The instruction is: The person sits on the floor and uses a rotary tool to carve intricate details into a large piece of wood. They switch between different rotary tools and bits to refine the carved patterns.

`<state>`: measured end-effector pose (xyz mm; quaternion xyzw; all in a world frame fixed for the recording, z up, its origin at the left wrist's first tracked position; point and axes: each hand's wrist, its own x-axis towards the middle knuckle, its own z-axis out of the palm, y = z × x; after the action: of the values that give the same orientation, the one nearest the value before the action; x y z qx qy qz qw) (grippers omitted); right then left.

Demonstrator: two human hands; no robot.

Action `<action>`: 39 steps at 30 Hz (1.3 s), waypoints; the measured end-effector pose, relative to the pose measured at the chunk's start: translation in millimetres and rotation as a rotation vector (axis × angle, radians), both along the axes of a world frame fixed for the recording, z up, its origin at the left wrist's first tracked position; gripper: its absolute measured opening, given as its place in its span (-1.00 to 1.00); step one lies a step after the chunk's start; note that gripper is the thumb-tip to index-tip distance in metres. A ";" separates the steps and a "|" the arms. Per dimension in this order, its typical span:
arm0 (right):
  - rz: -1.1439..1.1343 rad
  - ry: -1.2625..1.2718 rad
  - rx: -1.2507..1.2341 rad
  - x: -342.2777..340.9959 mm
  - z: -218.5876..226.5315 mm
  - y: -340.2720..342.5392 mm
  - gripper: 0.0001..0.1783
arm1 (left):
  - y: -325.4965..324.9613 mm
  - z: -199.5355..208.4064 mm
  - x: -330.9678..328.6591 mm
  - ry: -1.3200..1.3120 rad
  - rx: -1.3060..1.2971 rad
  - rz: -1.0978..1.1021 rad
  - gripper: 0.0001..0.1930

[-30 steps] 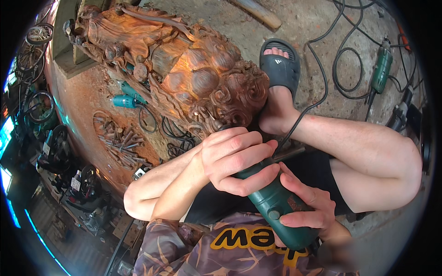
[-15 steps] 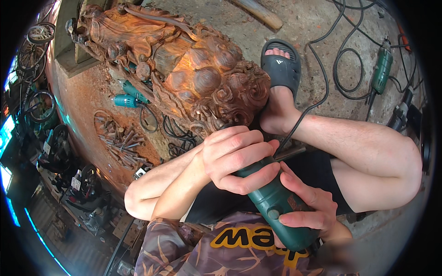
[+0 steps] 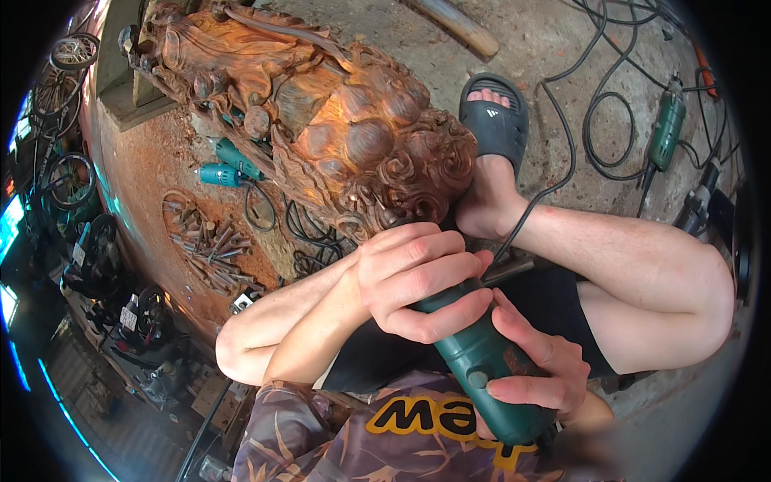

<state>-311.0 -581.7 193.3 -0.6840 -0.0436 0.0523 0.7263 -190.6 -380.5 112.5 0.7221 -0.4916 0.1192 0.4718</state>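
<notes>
A large carved wooden sculpture (image 3: 365, 136), orange-brown with rounded bulges and dark curls at its near end, lies in front of me. In both hands is a green die grinder (image 3: 478, 373), its front end directed at the curled part of the carving. My left hand (image 3: 422, 281) wraps round the front of the body, closed, beside the carving's near edge. Farther back, my right hand (image 3: 546, 365) is closed round the rear of the body, with the thumb near a round cap. The grinder's bit is hidden behind my left hand and the wood.
Loose cutting tools (image 3: 213, 249) lie heaped on the dusty floor at left, near another green power tool (image 3: 221, 173). A second green grinder (image 3: 666, 128) with looped black cables (image 3: 586, 120) lies at right. A wooden pole (image 3: 458, 28) is beyond my sandalled foot (image 3: 494, 112).
The whole view shifts slightly, so the carving sits a little farther right. Both hands keep their grip on the die grinder, and its place against the carving looks nearly the same.
</notes>
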 end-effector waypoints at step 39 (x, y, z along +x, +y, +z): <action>0.021 -0.085 -0.108 -23.1 2.7 -2.0 -0.54 | -3.3 1.4 -10.7 -0.053 -0.021 -0.010 -0.28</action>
<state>-334.1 -583.7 196.1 -0.7234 -0.0786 0.0328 0.6852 -201.3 -383.8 113.9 0.7113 -0.5064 0.1411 0.4666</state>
